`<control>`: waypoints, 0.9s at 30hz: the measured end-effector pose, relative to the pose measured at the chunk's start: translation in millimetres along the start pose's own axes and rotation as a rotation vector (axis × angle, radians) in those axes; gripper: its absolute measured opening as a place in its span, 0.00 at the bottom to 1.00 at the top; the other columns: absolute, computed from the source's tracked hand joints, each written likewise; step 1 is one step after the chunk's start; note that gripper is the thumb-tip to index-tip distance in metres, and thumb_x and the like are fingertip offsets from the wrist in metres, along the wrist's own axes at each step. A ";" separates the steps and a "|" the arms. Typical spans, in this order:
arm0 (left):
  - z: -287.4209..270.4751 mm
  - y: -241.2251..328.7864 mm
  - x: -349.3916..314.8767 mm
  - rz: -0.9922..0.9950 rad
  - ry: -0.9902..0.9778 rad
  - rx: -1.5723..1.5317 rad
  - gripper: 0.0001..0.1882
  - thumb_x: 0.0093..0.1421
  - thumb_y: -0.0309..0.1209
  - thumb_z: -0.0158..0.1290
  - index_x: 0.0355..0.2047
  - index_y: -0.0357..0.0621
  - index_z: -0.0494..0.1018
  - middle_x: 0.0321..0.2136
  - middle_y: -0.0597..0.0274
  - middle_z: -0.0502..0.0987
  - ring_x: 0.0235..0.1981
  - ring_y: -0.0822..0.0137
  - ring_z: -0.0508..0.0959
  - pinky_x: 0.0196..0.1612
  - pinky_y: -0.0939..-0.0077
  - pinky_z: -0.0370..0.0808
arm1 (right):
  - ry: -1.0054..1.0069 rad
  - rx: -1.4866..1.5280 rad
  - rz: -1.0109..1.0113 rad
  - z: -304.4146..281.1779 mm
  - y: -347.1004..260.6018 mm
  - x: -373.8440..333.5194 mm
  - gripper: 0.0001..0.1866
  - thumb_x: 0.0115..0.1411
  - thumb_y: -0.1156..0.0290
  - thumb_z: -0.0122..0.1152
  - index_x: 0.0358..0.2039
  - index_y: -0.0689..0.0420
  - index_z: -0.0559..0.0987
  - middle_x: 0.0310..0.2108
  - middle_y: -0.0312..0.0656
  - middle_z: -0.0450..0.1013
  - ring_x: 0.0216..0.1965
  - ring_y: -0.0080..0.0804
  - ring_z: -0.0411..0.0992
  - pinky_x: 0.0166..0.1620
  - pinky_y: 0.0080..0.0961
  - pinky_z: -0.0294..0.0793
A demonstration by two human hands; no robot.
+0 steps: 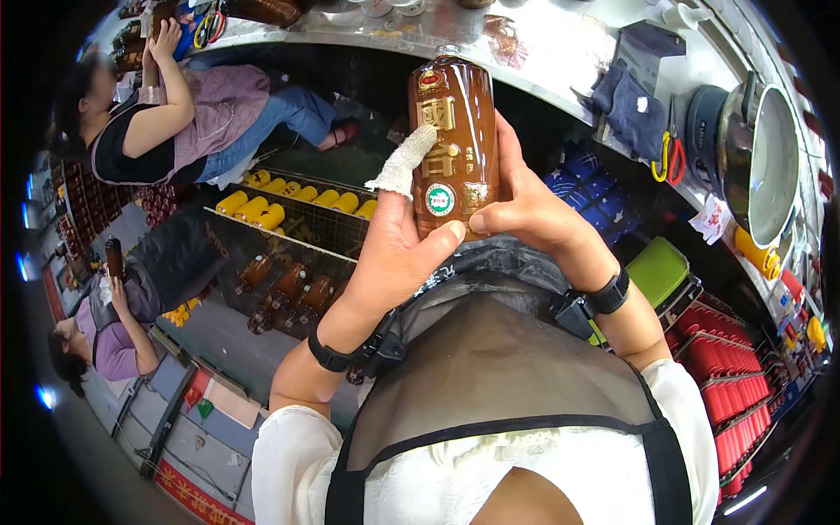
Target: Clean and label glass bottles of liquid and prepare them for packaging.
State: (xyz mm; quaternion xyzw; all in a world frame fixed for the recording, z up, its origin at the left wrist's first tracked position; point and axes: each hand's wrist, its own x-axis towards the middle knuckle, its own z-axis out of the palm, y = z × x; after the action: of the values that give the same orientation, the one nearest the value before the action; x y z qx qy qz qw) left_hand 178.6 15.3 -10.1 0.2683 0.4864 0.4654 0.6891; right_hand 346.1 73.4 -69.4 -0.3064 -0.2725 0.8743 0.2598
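Observation:
A brown glass bottle (pixel 455 96) with raised gold lettering stands nearly upright before my chest, its top end pointing away from me. A round green-and-white sticker (pixel 439 199) sits low on its front. My left hand (pixel 394 249) grips the lower left side, the thumb near the base. White cloth wraps (pixel 408 162) one of its fingers, which lies against the glass. My right hand (pixel 534 210) closes round the right side, thumb at the lower front; its other fingers are partly hidden behind the bottle.
Beyond the bottle runs a metal worktable (pixel 367 39). At right are a dark blue cloth (pixel 630 105), scissors (pixel 672 156) and a large metal pot (pixel 770 166). Red items fill crates (pixel 717 359); yellow ones fill a crate (pixel 254 210). Two people work at left, each holding a bottle.

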 end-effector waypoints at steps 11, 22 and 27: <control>-7.9 -1.9 1.5 0.028 0.001 -0.028 0.45 0.53 0.11 0.46 0.70 0.45 0.43 0.64 0.57 0.55 0.64 0.66 0.61 0.65 0.67 0.62 | 0.011 -0.055 0.041 5.4 -3.4 6.6 0.69 0.40 0.74 0.71 0.71 0.53 0.28 0.68 0.50 0.47 0.68 0.39 0.51 0.65 0.34 0.58; -16.8 7.0 7.8 -0.008 -0.006 -0.064 0.45 0.54 0.13 0.48 0.70 0.44 0.42 0.65 0.56 0.53 0.66 0.65 0.59 0.66 0.67 0.61 | 0.007 -0.076 -0.006 6.7 -4.6 17.3 0.68 0.42 0.75 0.69 0.71 0.53 0.28 0.68 0.50 0.47 0.67 0.38 0.52 0.65 0.33 0.59; -26.7 9.8 10.1 0.043 -0.033 -0.062 0.47 0.54 0.13 0.50 0.71 0.43 0.41 0.66 0.55 0.52 0.66 0.64 0.58 0.67 0.65 0.59 | 0.023 -0.104 0.004 16.4 -14.1 21.3 0.67 0.40 0.73 0.71 0.72 0.50 0.34 0.71 0.44 0.43 0.71 0.36 0.45 0.70 0.36 0.49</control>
State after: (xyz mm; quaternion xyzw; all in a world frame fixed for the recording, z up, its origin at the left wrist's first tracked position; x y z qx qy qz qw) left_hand 151.3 26.3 -16.6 0.2649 0.4542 0.4907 0.6948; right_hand 324.6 91.5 -58.0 -0.3298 -0.3141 0.8559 0.2450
